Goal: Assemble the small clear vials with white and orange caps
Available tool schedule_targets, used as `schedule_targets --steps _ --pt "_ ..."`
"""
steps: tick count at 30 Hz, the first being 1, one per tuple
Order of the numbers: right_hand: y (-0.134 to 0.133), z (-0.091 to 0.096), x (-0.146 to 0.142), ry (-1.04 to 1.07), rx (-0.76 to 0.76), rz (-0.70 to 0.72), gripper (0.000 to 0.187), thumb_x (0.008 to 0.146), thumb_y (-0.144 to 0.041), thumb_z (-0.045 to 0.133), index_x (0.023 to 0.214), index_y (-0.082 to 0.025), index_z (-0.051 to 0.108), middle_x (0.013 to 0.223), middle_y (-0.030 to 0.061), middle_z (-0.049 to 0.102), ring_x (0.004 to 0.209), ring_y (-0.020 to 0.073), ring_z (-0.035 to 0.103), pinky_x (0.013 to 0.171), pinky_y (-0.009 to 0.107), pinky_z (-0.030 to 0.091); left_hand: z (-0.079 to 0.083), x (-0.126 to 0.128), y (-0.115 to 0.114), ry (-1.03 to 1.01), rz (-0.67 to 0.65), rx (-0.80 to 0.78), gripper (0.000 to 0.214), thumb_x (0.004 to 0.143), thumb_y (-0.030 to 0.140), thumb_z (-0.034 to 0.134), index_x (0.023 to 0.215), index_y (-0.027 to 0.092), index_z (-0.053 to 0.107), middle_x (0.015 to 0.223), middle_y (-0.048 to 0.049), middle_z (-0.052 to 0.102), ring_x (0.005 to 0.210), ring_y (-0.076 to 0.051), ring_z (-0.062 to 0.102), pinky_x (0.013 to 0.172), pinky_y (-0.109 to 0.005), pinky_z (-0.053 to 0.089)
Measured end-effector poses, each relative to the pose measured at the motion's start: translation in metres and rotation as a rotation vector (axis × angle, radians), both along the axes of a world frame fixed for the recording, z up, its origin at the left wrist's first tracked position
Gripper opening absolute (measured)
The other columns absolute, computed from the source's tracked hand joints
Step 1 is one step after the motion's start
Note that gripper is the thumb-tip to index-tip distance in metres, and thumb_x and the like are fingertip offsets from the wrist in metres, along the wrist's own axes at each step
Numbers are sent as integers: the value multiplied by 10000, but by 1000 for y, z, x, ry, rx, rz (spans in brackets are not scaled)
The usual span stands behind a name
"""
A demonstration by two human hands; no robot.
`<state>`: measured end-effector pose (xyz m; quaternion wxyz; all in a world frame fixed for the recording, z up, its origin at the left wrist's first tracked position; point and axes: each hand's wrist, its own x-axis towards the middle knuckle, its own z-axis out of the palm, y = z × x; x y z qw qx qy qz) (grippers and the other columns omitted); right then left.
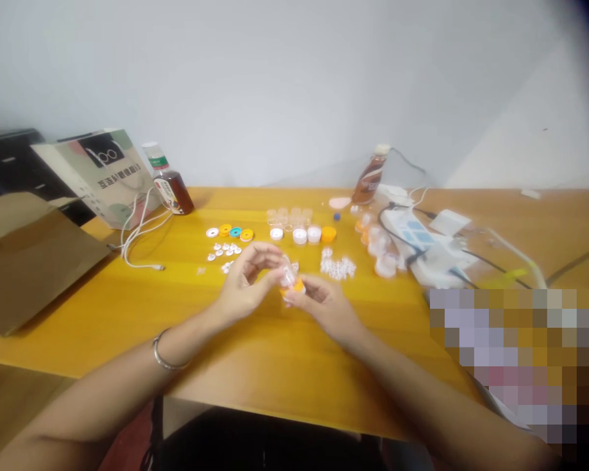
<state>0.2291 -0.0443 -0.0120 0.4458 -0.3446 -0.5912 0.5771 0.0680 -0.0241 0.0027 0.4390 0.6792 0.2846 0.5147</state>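
Note:
Both my hands meet over the middle of the yellow wooden table. My right hand pinches a small clear plastic piece with an orange cap. My left hand, a bracelet on its wrist, curls its fingers onto the top of the same piece. Behind them lie coloured rings, small white parts, a row of round caps and a heap of tiny clear bits.
A paper bag and a brown bottle stand at the back left, with a white cable beside them. Cardboard covers the left edge. A second bottle, a power strip and cords lie at right.

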Motion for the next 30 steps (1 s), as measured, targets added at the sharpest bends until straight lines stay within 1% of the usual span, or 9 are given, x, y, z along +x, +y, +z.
schedule_targets --steps 3,5,8,11,15,18,22,24,30 --pt "2 0 0 31 -24 -5 246 717 -424 632 730 -179 603 678 -10 577 647 121 530 663 266 448 -1 2 1 -39 34 -27 227 808 231 590 994 167 476 864 -44 595 792 -126 575 743 -256 461" --pt "3 0 0 33 -28 -6 275 717 -451 626 694 -178 599 672 -8 579 635 117 533 669 269 459 -1 1 3 -63 22 -39 241 806 235 592 1013 177 483 869 -35 591 798 -121 574 741 -245 461" --pt "4 -2 1 26 -19 -28 296 717 -475 621 690 -181 598 666 -7 579 632 117 534 674 275 470 -4 -1 8 -55 -53 -84 319 791 248 612 1080 195 486 917 -36 587 839 -124 568 760 -248 456" --pt "5 -3 2 17 -11 -45 310 731 -492 605 712 -182 602 664 -6 579 637 121 534 677 279 472 -10 -4 15 48 -179 -161 321 743 270 665 1025 174 546 947 -46 590 852 -140 565 792 -280 447" --pt "5 -5 2 8 -10 -19 353 751 -526 569 751 -174 600 671 1 576 655 126 542 682 278 464 -15 -5 17 92 -319 -224 251 770 316 631 941 138 587 800 -42 610 710 -139 577 722 -302 465" --pt "4 -6 2 4 17 -6 389 772 -555 523 779 -171 589 701 13 573 672 134 543 689 283 456 -14 -2 14 57 -332 -217 238 794 330 601 923 131 587 715 -32 596 641 -131 565 671 -288 464" --pt "1 -10 1 4 44 -22 394 778 -572 504 780 -184 575 699 11 551 678 140 522 710 293 434 -8 2 9 38 -336 -216 245 791 349 599 890 125 581 685 -27 576 613 -133 562 660 -292 464" --pt "1 -13 -1 75 5 -6 385 766 -571 524 788 -189 570 688 5 532 666 138 505 689 290 424 -6 2 7 33 -342 -216 247 787 353 601 870 121 580 695 -28 574 610 -133 571 659 -291 469" --pt "-3 -14 -7 341 -224 99 348 736 -532 580 734 -186 539 666 12 491 625 138 455 612 281 395 -9 3 5 3 -375 -268 261 778 355 613 884 120 580 701 -27 571 556 -124 585 591 -273 491"
